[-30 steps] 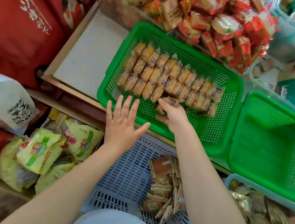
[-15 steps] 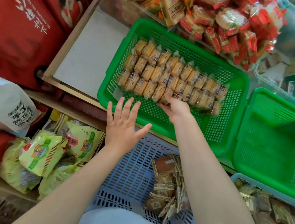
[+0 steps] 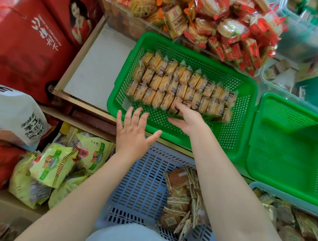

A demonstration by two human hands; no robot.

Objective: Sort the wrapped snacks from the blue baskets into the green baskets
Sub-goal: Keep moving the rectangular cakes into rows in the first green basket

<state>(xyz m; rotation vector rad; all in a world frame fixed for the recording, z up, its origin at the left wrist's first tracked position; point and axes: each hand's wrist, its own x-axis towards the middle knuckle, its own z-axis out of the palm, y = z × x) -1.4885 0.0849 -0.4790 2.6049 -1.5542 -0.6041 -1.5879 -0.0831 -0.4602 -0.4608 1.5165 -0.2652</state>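
Observation:
A green basket (image 3: pixel 154 124) on the shelf holds several wrapped biscuit packs (image 3: pixel 176 83) laid in tidy rows. My right hand (image 3: pixel 189 120) is inside it at the front row, fingers extended, with the fingertips against the nearest pack (image 3: pixel 175 107). My left hand (image 3: pixel 132 135) hovers open, fingers spread, over the basket's near rim. Below my arms, a blue basket (image 3: pixel 141 183) holds several wrapped round cakes (image 3: pixel 179 196). An empty second green basket (image 3: pixel 285 153) stands to the right. A second blue basket (image 3: pixel 263 188) with wrapped snacks sits at the lower right.
Clear bins heaped with red and orange snack packs (image 3: pixel 219 26) crowd the back. Red cartons (image 3: pixel 27 43) line the left, with a white bag (image 3: pixel 8 116) and yellow-green bags (image 3: pixel 55 165) below them. A bare white shelf surface (image 3: pixel 93 67) lies left of the green basket.
My right hand carried a wrapped pack forward and set it into the front row of the green basket. The left hand stayed almost still, fingers spread.

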